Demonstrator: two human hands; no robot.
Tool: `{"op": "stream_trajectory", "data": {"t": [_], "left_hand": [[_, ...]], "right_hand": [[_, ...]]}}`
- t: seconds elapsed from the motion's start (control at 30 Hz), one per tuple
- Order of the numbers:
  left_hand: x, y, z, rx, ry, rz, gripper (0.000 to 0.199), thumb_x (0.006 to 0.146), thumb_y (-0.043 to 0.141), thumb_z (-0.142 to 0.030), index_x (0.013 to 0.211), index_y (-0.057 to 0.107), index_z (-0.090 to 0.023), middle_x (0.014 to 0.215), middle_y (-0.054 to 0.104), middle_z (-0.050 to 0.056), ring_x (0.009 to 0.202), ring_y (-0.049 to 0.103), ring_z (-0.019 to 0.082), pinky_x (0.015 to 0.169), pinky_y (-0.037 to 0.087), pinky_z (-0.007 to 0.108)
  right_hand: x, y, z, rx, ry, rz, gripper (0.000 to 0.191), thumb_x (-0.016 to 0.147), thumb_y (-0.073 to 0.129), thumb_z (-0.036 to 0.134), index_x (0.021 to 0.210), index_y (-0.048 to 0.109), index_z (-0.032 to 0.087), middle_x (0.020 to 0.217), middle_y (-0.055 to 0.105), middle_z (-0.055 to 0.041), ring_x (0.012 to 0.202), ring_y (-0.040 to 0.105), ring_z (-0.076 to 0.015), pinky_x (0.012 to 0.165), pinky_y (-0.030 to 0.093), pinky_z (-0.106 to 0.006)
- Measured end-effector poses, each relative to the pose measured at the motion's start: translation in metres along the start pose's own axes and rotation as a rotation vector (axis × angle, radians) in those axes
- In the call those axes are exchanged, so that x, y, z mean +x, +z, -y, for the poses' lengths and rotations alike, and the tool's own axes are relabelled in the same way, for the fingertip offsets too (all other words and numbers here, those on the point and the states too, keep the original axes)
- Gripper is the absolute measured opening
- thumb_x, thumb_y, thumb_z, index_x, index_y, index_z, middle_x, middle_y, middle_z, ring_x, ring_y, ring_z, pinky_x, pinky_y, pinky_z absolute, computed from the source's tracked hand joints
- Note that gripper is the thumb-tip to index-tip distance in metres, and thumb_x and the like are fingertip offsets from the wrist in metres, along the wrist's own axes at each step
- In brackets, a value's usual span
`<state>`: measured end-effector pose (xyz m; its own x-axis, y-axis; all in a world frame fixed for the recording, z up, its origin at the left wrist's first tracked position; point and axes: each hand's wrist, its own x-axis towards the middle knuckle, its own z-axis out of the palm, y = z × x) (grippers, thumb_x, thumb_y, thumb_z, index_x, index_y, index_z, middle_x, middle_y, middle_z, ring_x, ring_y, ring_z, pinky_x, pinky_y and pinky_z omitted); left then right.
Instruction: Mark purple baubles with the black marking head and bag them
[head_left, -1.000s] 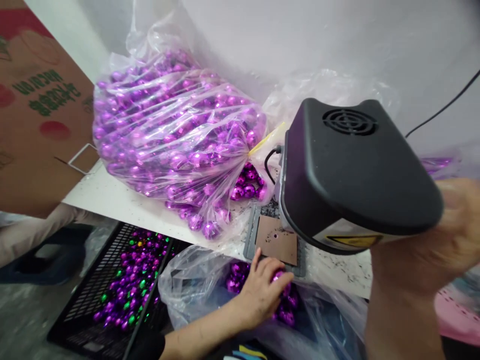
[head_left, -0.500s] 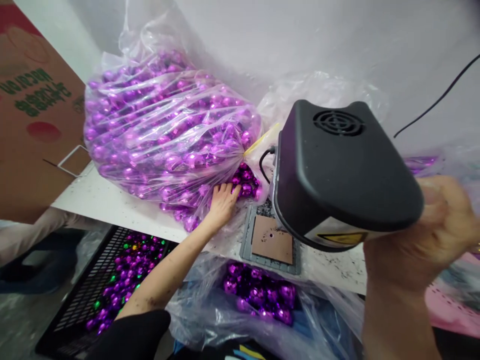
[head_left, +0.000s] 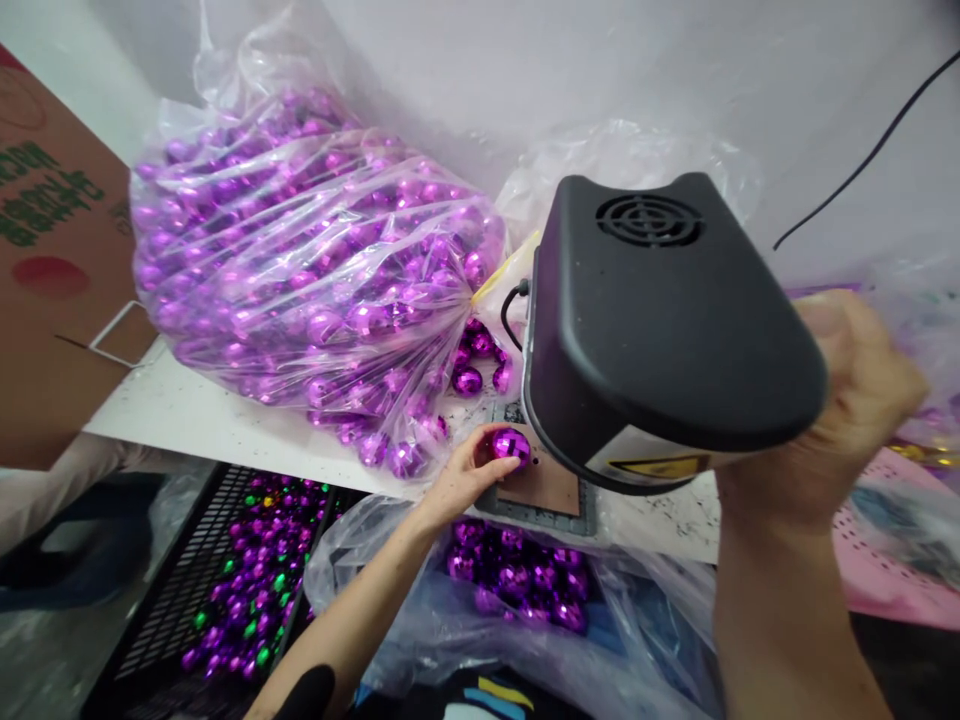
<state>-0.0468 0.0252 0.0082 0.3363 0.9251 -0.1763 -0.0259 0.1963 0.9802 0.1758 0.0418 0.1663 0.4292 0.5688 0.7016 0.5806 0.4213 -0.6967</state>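
Between the thumb and fingers of my left hand (head_left: pixel 469 470) is a shiny purple faceted ball (head_left: pixel 511 449). It is held over the left part of a brown square plate (head_left: pixel 547 490), which lies on a grey metal base (head_left: pixel 589 515). Over the plate's right side looms a black machine housing (head_left: pixel 675 330) with a round vent and a warning label. My right hand (head_left: pixel 855 410) is closed at the housing's right side; whatever its fingers grip is hidden. Just beyond my left hand, several loose purple balls (head_left: pixel 469 381) lie by the bag's mouth.
A big clear bag of purple balls (head_left: pixel 315 260) fills the table's left. Below sit a black crate (head_left: pixel 172 560) of small purple and green balls and an open plastic bag (head_left: pixel 390 620) with more balls. A cardboard box (head_left: pixel 60 330) stands left, a pink basket (head_left: pixel 877 560) right.
My left hand has come from the loose balls toward me to the brown plate, now with one ball in it. My right hand stays at the machine. The whole view has shifted slightly.
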Motion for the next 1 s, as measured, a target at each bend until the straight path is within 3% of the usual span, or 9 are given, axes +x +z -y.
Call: {"op": "stream_trajectory", "data": {"t": [0.23, 0.5, 0.6, 0.7, 0.83, 1.0], "left_hand": [[0.002, 0.014, 0.008, 0.249, 0.123, -0.102, 0.046, 0.086, 0.069, -0.042, 0.126, 0.063, -0.020, 0.115, 0.072, 0.007, 0.105, 0.068, 0.024, 0.099, 0.054, 0.043], [0.000, 0.027, 0.011, 0.665, 0.322, -0.096, 0.037, 0.091, 0.064, -0.050, 0.113, 0.066, -0.020, 0.106, 0.069, 0.011, 0.103, 0.065, 0.030, 0.094, 0.054, 0.047], [0.002, 0.037, 0.019, 0.798, 0.369, -0.163, 0.036, 0.087, 0.069, -0.047, 0.113, 0.065, -0.022, 0.114, 0.066, 0.011, 0.109, 0.062, 0.031, 0.099, 0.051, 0.049], [0.004, 0.046, 0.029, 0.846, 0.401, -0.217, 0.044, 0.085, 0.072, -0.038, 0.123, 0.059, -0.022, 0.124, 0.062, 0.011, 0.120, 0.056, 0.032, 0.112, 0.040, 0.056], [0.006, 0.049, 0.036, 0.864, 0.429, -0.163, 0.056, 0.086, 0.067, -0.033, 0.138, 0.047, -0.022, 0.134, 0.059, 0.012, 0.131, 0.051, 0.032, 0.123, 0.021, 0.061], [0.007, 0.046, 0.034, 0.853, 0.421, -0.132, 0.049, 0.088, 0.063, -0.034, 0.134, 0.051, -0.024, 0.134, 0.060, 0.012, 0.130, 0.052, 0.032, 0.121, 0.024, 0.061]], "right_hand": [[0.000, -0.001, 0.003, 0.012, 0.024, 0.001, 0.051, 0.092, 0.049, 0.059, 0.066, 0.052, 0.016, 0.057, 0.035, 0.0052, 0.053, 0.033, -0.0036, 0.049, 0.024, -0.020], [0.000, 0.000, 0.004, -0.019, 0.023, -0.008, 0.058, 0.090, 0.045, 0.068, 0.065, 0.052, 0.016, 0.058, 0.032, 0.0045, 0.055, 0.032, -0.0040, 0.050, 0.023, -0.021], [-0.001, 0.000, 0.004, -0.028, 0.027, -0.014, 0.058, 0.090, 0.046, 0.068, 0.065, 0.053, 0.016, 0.058, 0.031, 0.0047, 0.055, 0.030, -0.0038, 0.050, 0.022, -0.021], [-0.001, -0.001, 0.004, -0.033, 0.034, -0.014, 0.058, 0.089, 0.047, 0.069, 0.065, 0.054, 0.016, 0.059, 0.031, 0.0048, 0.055, 0.029, -0.0041, 0.050, 0.021, -0.022], [-0.001, -0.003, 0.003, -0.026, 0.057, 0.000, 0.058, 0.087, 0.048, 0.071, 0.066, 0.054, 0.016, 0.059, 0.035, 0.0045, 0.056, 0.033, -0.0048, 0.050, 0.024, -0.021], [-0.012, -0.010, 0.002, -0.015, -0.004, -0.008, 0.043, 0.091, 0.054, 0.055, 0.072, 0.058, 0.018, 0.057, 0.043, 0.0053, 0.053, 0.037, -0.0037, 0.049, 0.028, -0.021]]}}
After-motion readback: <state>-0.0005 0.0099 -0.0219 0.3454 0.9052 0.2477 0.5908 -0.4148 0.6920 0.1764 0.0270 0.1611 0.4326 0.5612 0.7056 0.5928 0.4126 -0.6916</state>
